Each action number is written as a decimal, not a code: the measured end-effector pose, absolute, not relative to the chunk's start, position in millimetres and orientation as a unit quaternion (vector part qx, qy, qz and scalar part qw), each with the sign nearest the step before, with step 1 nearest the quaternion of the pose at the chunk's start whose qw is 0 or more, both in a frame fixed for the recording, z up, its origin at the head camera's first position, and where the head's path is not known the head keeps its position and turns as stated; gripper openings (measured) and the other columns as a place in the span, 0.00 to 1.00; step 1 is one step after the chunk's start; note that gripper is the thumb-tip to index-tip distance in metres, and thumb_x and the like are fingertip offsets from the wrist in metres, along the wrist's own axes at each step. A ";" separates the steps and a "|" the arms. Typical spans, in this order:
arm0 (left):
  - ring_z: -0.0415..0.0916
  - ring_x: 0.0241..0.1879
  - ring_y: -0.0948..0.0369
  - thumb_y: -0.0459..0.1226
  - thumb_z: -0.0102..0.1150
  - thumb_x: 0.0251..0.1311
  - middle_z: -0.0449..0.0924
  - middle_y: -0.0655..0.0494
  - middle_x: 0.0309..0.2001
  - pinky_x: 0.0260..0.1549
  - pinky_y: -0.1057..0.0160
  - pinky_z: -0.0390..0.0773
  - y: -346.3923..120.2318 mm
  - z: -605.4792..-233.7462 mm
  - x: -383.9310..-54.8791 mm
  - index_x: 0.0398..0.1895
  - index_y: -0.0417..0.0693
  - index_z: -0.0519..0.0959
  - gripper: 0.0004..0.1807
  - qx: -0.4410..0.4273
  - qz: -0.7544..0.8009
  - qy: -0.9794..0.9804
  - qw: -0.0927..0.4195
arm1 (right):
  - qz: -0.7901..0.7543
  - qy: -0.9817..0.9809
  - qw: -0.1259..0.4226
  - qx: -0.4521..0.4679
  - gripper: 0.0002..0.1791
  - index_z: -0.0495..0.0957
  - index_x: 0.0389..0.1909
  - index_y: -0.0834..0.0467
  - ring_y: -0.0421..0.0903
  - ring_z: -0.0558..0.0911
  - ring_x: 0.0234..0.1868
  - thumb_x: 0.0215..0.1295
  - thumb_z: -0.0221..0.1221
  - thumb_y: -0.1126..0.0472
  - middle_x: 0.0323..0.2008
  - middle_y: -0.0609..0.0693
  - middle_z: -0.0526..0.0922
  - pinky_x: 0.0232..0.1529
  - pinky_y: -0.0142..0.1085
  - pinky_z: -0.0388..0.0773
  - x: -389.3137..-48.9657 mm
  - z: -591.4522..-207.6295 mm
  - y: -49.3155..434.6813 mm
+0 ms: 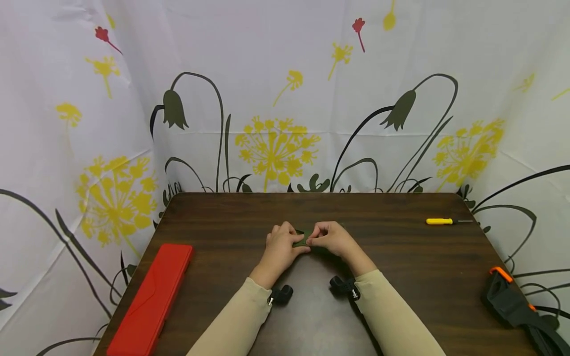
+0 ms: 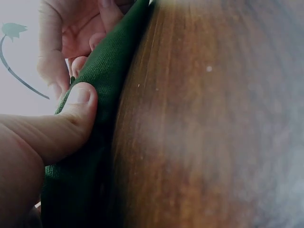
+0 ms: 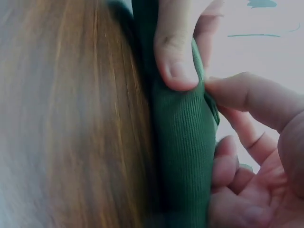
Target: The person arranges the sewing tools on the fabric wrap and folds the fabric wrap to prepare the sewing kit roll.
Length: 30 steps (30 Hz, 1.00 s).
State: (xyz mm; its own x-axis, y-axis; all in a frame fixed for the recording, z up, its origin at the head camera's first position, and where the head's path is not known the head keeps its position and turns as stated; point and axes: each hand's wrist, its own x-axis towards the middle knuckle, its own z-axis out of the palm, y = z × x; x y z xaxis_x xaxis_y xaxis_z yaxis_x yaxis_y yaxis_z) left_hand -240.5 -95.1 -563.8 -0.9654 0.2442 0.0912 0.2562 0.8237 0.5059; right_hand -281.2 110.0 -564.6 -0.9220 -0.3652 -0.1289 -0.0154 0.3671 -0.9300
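Note:
Between the two hands, near the middle of the table (image 1: 231, 287), is a piece of dark green woven cloth (image 3: 187, 133), its surface finely ribbed and its edge folded. The left hand (image 1: 280, 244) grips it, thumb (image 2: 80, 97) pressed flat on the near face and the fingers behind, mostly hidden. From the other side the right hand (image 1: 331, 239) pinches the cloth's upper edge with its fingertips (image 3: 213, 85), close beside the left thumb. Its remaining fingers curl loosely behind the cloth.
A long red case (image 1: 153, 296) lies along the left side of the table. At the far right is a yellow-handled screwdriver (image 1: 440, 221). Nearer on the right edge sits a dark grey object with orange parts (image 1: 505, 299). A flower-printed curtain (image 1: 276, 64) hangs behind the table.

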 end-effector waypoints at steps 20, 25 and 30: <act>0.73 0.71 0.44 0.31 0.66 0.75 0.78 0.50 0.68 0.70 0.42 0.77 -134.3 -562.7 -261.9 0.68 0.51 0.79 0.22 -0.193 -0.220 -0.956 0.004 | -0.401 0.901 0.034 -0.162 0.07 0.85 0.45 0.49 0.52 0.74 0.53 0.73 0.72 0.53 0.50 0.51 0.81 0.58 0.51 0.74 -298.7 -577.7 136.8; 0.75 0.65 0.45 0.32 0.69 0.73 0.80 0.50 0.64 0.69 0.42 0.78 -139.7 -560.8 -258.9 0.68 0.52 0.80 0.22 -0.212 -0.228 -0.950 -0.001 | -0.402 0.898 0.037 -0.174 0.06 0.87 0.48 0.49 0.53 0.75 0.56 0.74 0.71 0.55 0.52 0.52 0.82 0.61 0.53 0.75 -299.7 -584.8 143.1; 0.75 0.61 0.47 0.34 0.71 0.72 0.80 0.52 0.61 0.65 0.41 0.78 -139.6 -562.1 -257.8 0.66 0.55 0.81 0.22 -0.213 -0.226 -0.951 -0.008 | -0.408 0.892 0.050 -0.190 0.08 0.87 0.50 0.48 0.55 0.77 0.59 0.74 0.71 0.55 0.53 0.51 0.83 0.64 0.55 0.74 -298.7 -584.9 149.6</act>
State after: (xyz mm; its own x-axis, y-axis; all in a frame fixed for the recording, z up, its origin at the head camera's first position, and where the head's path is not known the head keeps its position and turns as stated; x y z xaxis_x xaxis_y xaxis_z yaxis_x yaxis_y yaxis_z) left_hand -257.8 -139.6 -562.1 -0.9094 0.4079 0.0816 0.4011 0.8076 0.4324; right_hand -298.7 149.6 -584.9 -0.9231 -0.3790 0.0651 -0.2969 0.5948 -0.7470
